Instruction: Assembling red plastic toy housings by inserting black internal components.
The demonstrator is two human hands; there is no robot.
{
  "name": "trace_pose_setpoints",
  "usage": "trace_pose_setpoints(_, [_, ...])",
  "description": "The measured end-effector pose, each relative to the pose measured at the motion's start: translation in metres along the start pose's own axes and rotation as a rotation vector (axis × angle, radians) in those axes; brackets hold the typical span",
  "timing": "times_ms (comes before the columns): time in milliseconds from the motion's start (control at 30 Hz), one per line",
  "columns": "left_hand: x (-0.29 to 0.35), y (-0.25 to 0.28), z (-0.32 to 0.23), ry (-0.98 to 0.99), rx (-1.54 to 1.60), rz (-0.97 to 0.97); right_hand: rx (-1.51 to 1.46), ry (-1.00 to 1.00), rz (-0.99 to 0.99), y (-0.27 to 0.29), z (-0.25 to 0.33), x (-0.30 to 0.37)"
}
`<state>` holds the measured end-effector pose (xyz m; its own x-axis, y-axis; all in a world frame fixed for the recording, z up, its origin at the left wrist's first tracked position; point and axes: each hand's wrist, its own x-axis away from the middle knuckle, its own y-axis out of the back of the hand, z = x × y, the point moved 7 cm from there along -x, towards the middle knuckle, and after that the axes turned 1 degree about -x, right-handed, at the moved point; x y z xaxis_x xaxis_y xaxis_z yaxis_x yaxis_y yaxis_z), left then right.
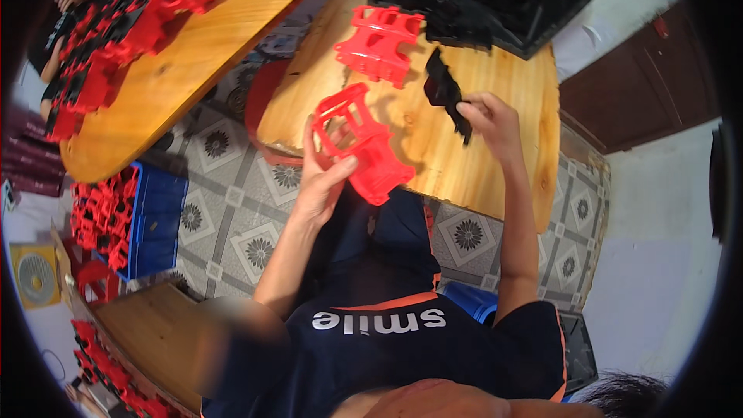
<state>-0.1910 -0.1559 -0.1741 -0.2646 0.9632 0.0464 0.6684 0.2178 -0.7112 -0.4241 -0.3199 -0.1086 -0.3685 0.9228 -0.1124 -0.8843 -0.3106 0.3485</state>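
Observation:
My left hand [323,178] grips a red plastic frame part [362,143] by its near left side, holding it tilted over the front edge of the wooden table [480,166]. Between the thumb and fingers of my right hand [489,120] is the lower end of a thin black plastic part [443,87], raised a little above the tabletop. The two parts are apart from each other. Beyond my left hand, another red plastic frame part [379,45] of similar shape lies on the table.
A black bin [534,35] holding black parts stands at the table's far right. Left, a second wooden table [166,70] carries rows of red-and-black assemblies [143,27]; a person stands behind it. A blue crate [159,220] full of red parts sits on the tiled floor.

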Motion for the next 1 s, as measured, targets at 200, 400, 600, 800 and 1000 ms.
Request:
trace_pose_setpoints(200, [0.001, -0.008, -0.005, -0.078, -0.008, 0.044, 0.276, 0.428, -0.146, -0.077, 0.081, 0.08])
trace_pose_setpoints(400, [0.01, -0.014, -0.011, -0.076, -0.053, 0.077, 0.328, 0.453, -0.117, -0.1, 0.082, 0.087])
trace_pose_setpoints(600, [0.013, -0.015, -0.013, -0.1, -0.078, 0.067, 0.425, 0.532, -0.036, -0.11, 0.088, 0.094])
trace_pose_setpoints(800, [0.017, -0.035, -0.017, -0.074, -0.173, 0.052, 0.126, 0.487, -0.252, -0.099, 0.084, 0.051])
trace_pose_setpoints(1000, [0.026, -0.017, -0.046, -0.513, -0.648, -0.097, -0.401, 0.215, 0.325, -0.146, 0.082, 0.041])
